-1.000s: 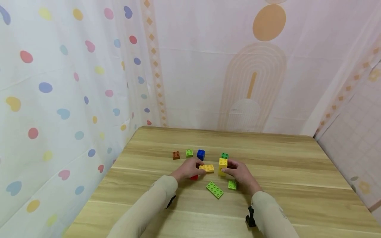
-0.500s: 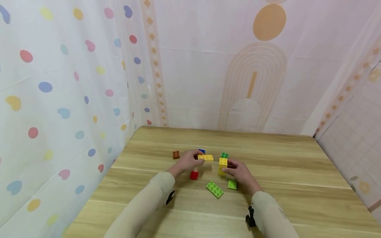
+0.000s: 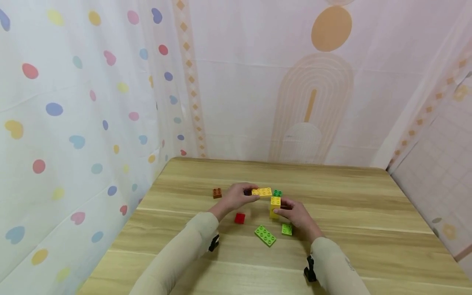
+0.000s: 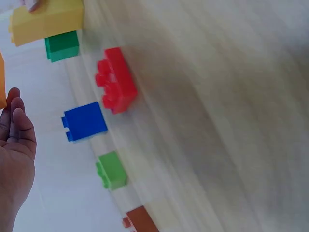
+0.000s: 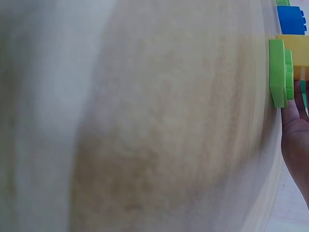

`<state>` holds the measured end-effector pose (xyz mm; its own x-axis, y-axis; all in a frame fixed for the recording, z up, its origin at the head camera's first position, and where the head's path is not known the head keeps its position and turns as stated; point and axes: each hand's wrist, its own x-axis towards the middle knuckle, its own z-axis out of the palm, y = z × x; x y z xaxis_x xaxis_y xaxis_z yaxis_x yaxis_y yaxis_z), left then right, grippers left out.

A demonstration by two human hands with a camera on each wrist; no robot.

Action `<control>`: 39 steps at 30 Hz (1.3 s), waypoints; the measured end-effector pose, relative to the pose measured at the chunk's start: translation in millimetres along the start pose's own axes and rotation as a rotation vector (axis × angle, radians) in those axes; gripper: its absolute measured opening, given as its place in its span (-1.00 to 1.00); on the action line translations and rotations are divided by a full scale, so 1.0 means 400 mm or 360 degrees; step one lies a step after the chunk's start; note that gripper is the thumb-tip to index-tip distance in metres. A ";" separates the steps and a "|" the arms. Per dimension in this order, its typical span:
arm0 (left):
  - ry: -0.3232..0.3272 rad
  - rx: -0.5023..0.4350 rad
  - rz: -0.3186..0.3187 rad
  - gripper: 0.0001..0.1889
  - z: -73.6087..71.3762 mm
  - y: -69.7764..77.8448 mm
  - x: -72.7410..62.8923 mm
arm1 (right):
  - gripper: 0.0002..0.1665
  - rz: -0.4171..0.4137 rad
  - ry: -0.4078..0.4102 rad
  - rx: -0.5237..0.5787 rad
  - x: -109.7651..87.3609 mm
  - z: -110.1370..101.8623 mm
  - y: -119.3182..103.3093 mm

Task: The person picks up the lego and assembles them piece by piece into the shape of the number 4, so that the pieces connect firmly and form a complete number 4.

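My left hand (image 3: 236, 197) pinches a long yellow-orange toy building brick (image 3: 262, 192) at its left end. This brick is held raised, studs up, just behind and left of an upright yellow brick tower (image 3: 275, 208). My right hand (image 3: 296, 214) grips the tower from its right side, thumb in front. In the left wrist view, a sliver of the orange brick (image 4: 2, 82) shows at the left edge above my left fingers. The right wrist view has the tower (image 5: 300, 48) partly behind a lime brick (image 5: 277, 72).
Loose bricks lie around on the wooden table (image 3: 346, 229): red (image 3: 239, 218), long lime (image 3: 265, 236), small lime (image 3: 287, 229), dark green (image 3: 277, 193) and brown (image 3: 217, 193). Blue (image 4: 86, 122) and lime (image 4: 113, 170) bricks, mostly hidden behind my left hand from above, show at left wrist.
My left hand has lifted the long yellow-orange brick off the table, moved it away from me, then right toward the tower, uncovering the red brick. My right hand stays on the tower.
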<state>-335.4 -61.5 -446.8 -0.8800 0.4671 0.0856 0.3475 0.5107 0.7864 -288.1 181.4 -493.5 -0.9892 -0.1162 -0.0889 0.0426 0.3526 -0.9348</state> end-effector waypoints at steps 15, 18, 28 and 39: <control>-0.0143 -0.0017 0.0167 -0.67 0.026 0.027 0.026 | -0.49 -0.0001 -0.0021 0.0054 -0.002 0.002 0.000; -0.0160 -0.0004 0.0160 -0.67 0.033 0.023 0.030 | -0.48 0.0014 -0.0029 0.0073 -0.002 0.001 0.000; -0.0202 0.0057 0.0103 -0.63 0.040 0.026 0.030 | -0.47 0.0013 -0.0038 0.0091 -0.008 0.000 -0.001; -0.0241 0.0126 0.0093 -0.62 0.042 0.032 0.033 | -0.47 0.0014 -0.0042 0.0091 -0.003 -0.001 0.003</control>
<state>-337.3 -36.8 -445.9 -0.8009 0.5980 0.0319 0.4263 0.5318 0.7317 -286.9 182.3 -494.2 -0.9848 -0.1381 -0.1053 0.0597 0.3001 -0.9520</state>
